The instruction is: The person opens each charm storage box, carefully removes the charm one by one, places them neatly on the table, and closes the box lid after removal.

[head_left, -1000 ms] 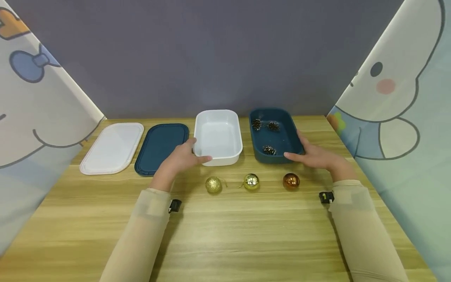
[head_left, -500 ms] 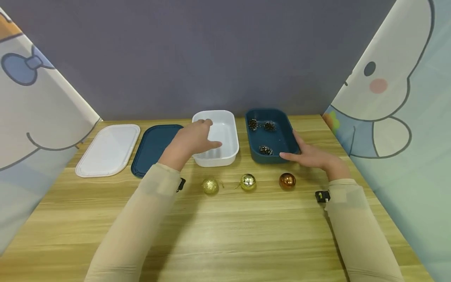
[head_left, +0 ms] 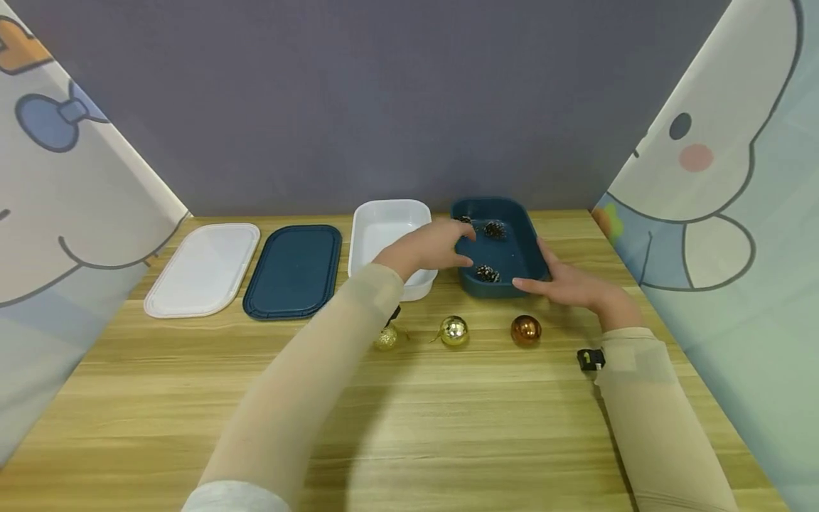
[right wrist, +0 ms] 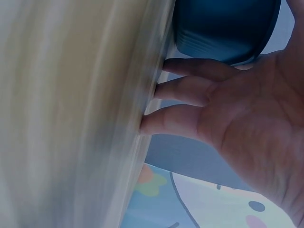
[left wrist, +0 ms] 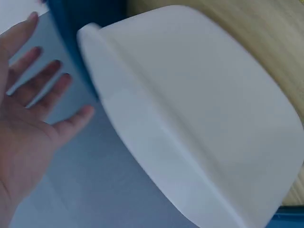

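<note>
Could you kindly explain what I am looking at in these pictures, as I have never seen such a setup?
There is no robot here: a person works bare-handed. The wide picture is taken from the person's head, the two close-ups from their left and right wrists. On the table, from the left, lie a white lid, a blue lid, a white box and a blue box with three pine cones inside. Nearer the person are three baubles, one partly hidden by the left sleeve. The left hand hangs open, fingertips over the blue box, holding nothing. The right hand is at that box's near right corner, apparently touching it, not lifting it.
</note>
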### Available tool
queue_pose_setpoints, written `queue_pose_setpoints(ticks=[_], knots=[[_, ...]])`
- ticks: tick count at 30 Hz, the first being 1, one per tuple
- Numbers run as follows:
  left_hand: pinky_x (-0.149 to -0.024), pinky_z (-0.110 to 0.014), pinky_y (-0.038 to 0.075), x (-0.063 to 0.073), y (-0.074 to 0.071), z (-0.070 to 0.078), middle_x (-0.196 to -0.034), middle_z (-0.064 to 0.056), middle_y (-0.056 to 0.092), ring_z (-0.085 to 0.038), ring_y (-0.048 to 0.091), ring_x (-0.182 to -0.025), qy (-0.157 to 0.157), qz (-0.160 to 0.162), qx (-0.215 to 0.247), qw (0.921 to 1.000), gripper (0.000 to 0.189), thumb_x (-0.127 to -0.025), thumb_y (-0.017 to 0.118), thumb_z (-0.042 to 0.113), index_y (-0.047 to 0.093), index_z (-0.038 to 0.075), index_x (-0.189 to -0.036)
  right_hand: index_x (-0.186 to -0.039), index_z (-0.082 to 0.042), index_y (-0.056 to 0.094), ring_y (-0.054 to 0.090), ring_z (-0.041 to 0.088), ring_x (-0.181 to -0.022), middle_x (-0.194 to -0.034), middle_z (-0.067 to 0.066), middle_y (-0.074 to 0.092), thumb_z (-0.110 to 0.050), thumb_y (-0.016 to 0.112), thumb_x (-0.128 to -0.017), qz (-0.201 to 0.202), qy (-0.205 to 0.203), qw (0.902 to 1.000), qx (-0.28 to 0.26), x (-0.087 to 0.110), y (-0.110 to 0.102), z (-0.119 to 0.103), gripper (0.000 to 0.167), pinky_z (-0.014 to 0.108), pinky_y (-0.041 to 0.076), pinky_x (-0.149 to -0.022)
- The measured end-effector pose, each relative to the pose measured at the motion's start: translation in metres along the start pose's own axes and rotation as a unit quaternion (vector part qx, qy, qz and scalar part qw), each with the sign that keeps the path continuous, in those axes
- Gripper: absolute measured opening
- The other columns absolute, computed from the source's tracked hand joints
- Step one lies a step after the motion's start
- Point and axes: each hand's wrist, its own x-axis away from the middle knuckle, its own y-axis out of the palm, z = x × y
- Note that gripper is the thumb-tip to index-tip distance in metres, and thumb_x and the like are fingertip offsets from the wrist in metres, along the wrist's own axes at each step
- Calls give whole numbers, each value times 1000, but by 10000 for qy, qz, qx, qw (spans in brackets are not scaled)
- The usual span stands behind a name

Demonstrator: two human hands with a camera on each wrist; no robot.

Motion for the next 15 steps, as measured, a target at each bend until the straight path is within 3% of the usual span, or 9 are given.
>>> queue_pose_setpoints(ticks=[4, 7, 15], knots=[[-126, -43, 40, -16, 11, 9, -167, -2, 48, -25, 43, -155, 212, -188, -468, 9985, 63, -106, 66, 40, 45, 19, -162, -162, -25, -35, 28, 62, -154, -173, 38, 8, -72, 53, -102, -14, 56, 10000, 52, 3, -1, 1, 117, 77, 30, -120], [-123, -42, 44, -25, 17, 14, -163, -1, 52, -23, 49, -152, 275, -267, -543, 9978, 61, -107, 65, 41, 48, 20, -160, -162, -26, -36, 28, 61, -154, -173, 38, 9, -72, 52, -102, -45, 115, 9999, 43, 5, -1, 1, 117, 77, 30, -120], [-121, -42, 45, -36, 28, 28, -154, 5, 60, -22, 46, -152, -2, -664, -485, 9966, 45, -106, 67, 41, 62, 27, -148, -162, -27, -36, 26, 61, -155, -175, 35, 3, -71, 54, -102, -2, 91, 10000, -10, 9, 0, 0, 116, 76, 30, -120]])
